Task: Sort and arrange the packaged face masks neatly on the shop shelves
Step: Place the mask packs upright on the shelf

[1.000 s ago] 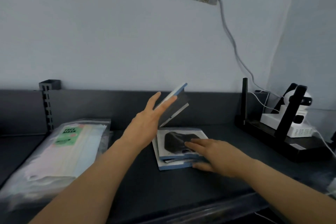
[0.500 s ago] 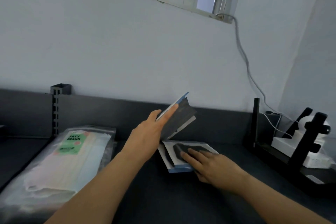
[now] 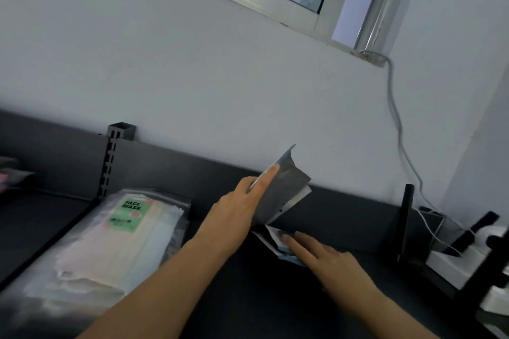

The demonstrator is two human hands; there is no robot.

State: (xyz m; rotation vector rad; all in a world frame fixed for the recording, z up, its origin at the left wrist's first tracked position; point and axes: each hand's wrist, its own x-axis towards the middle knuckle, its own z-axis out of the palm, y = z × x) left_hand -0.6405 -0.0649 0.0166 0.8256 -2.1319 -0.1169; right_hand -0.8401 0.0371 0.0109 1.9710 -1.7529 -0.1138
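Your left hand [image 3: 237, 212] props a few slim mask packets [image 3: 286, 190] up on edge, fingers straight and together against their near face, the thumb hidden; your right hand [image 3: 330, 259], at 4 o'clock from the left, lies flat with fingers extended on the flat stack [image 3: 275, 237] resting on the dark shelf [image 3: 261, 297]. The step looks like leafing through the pile to sort it; press down on the lower packets with the right palm so they cannot skate, and lower the raised ones squarely so edges and corners meet; they are thin and slick-looking, so they will likely fan out if you let go early. At 9 o'clock from your left hand sits a clear bag of face masks [image 3: 118, 231], close enough to catch your forearm; at 3 o'clock a black upright stand [image 3: 406, 215] and a white device [image 3: 454, 264] with a trailing cable [image 3: 396, 118] limit room on that side; the back panel [image 3: 179, 170] at 12 o'clock gives a straight edge to align against.
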